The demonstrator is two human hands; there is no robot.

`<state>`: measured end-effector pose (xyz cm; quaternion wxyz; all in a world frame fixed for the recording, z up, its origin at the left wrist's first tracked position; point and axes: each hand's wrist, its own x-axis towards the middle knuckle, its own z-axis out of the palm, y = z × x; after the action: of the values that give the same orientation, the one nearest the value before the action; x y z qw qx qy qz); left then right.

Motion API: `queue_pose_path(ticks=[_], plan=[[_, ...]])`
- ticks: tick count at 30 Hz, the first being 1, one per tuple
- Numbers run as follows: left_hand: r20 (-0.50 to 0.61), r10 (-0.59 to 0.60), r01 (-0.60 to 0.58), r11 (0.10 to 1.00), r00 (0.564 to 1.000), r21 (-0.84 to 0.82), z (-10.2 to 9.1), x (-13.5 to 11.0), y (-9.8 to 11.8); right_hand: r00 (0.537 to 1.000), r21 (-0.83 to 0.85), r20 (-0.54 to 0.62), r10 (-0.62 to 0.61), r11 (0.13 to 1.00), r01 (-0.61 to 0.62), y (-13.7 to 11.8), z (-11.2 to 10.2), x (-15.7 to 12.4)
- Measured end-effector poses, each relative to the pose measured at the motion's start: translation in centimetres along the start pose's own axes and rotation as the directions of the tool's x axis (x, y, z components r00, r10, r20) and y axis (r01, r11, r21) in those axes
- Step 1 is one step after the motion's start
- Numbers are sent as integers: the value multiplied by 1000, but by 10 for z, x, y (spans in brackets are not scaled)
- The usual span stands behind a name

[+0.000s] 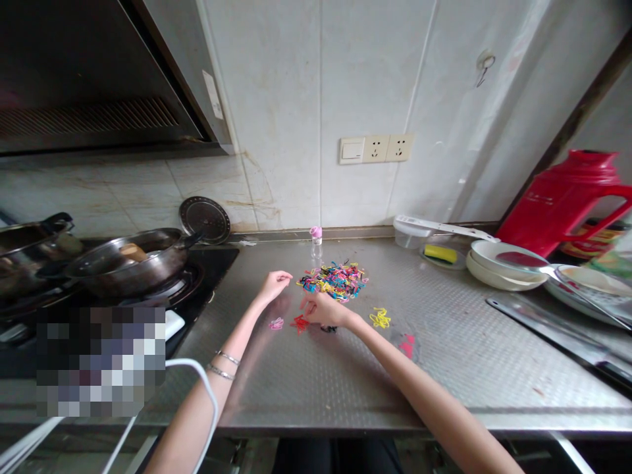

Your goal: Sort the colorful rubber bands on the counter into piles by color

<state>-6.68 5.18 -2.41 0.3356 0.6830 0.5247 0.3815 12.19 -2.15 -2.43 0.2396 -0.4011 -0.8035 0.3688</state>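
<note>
A mixed heap of small coloured loops [336,280], which look like elastic bands, lies on the steel counter. Nearer to me are smaller one-colour clusters: pink loops [276,324], red loops [299,323], black loops [328,328] and yellow loops [380,318]. My left hand [275,287] hovers left of the heap, its fingers curled together; whatever they pinch is too small to make out. Over the red cluster, my right hand [323,309] points its closed fingers downward and partly covers the black loops. Whether a loop is between those fingertips I cannot tell.
A pink-capped small bottle [316,236] stands by the wall. At left, a pan [131,257] sits on the stove beside a white cable [207,385]. Rightward are stacked bowls [508,266], a cleaver [548,336], a red thermos [567,197] and a clear bag with pink pieces [407,345].
</note>
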Motion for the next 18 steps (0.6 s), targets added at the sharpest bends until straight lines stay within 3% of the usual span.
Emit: queue_pose_path(ticks=[4,8,13,18], plan=[[9,42,-43,998,999,45,5,0,-1,995,-44,-42,-86,995,84,1,-3,-2],[98,92,-100,991,991,85,17,-7,6,976,-74,-186,-115,992,103,6,-37,-9],[233,168,-216,956,958,201,39,-22,21,920,-74,-391,-18,997,-12,24,-84,-22],[275,190,-280,898,942,340,57,-30,27,865,-45,-494,88,991,-127,47,-102,-28]])
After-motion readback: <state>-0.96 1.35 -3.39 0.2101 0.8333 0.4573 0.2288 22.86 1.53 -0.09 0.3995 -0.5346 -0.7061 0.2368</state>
